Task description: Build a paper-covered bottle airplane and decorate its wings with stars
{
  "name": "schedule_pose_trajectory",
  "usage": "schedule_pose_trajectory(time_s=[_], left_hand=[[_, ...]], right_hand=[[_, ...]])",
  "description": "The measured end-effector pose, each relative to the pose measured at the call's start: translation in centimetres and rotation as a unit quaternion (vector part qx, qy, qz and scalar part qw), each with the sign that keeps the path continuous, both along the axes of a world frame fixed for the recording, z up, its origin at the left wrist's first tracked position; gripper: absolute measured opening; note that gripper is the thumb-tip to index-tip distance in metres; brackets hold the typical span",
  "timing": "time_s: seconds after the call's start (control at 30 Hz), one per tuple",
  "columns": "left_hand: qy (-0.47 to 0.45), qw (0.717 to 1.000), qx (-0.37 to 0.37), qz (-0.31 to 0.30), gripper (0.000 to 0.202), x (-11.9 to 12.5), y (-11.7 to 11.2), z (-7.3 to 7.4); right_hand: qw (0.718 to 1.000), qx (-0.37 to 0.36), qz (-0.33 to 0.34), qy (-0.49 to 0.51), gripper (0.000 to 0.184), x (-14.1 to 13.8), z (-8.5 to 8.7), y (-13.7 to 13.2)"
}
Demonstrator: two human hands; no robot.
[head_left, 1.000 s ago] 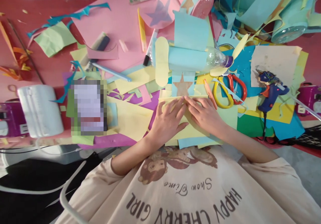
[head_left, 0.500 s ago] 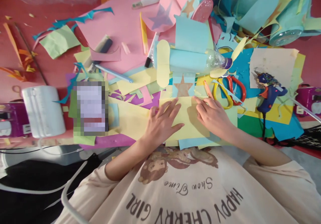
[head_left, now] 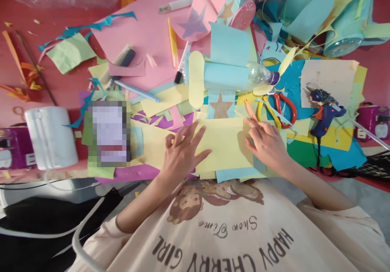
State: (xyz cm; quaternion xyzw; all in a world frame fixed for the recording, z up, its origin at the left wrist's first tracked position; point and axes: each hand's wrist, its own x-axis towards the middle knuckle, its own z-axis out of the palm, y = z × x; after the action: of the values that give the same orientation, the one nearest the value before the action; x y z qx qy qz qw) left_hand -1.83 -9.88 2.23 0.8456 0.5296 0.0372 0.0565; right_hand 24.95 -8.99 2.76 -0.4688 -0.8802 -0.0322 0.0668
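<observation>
A pale yellow sheet of paper lies flat at the table's near edge. My left hand rests on its left end, fingers spread and flat. On the sheet's right end my right hand presses down with its fingers stretched out. Neither hand holds anything. Just beyond the sheet lies a plastic bottle wrapped in light blue paper with yellow paper wings and a star piece.
Scissors with yellow and red handles lie right of my right hand, and a blue glue gun farther right. Coloured paper scraps, pens and a pink sheet cover the table. A white roll sits at the left.
Both hands slid apart along the yellow sheet, the left one to the left and the right one to the right, leaving its middle uncovered.
</observation>
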Motion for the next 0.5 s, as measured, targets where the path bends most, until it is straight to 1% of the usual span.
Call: schedule_pose_trajectory(time_s=[0.17, 0.33, 0.5], left_hand=[[0.026, 0.999, 0.037, -0.002, 0.047, -0.10, -0.08, -0.03], [0.032, 0.999, 0.039, 0.000, 0.046, -0.03, -0.18, -0.07], [0.023, 0.999, 0.048, 0.003, 0.043, 0.02, -0.29, -0.25]], right_hand=[[1.000, 0.003, -0.013, 0.000, 0.008, -0.17, -0.27, -0.22], [0.999, -0.005, -0.031, 0.015, 0.006, -0.15, -0.52, -0.52], [0.999, 0.011, -0.037, 0.008, 0.005, -0.29, -0.62, -0.69]])
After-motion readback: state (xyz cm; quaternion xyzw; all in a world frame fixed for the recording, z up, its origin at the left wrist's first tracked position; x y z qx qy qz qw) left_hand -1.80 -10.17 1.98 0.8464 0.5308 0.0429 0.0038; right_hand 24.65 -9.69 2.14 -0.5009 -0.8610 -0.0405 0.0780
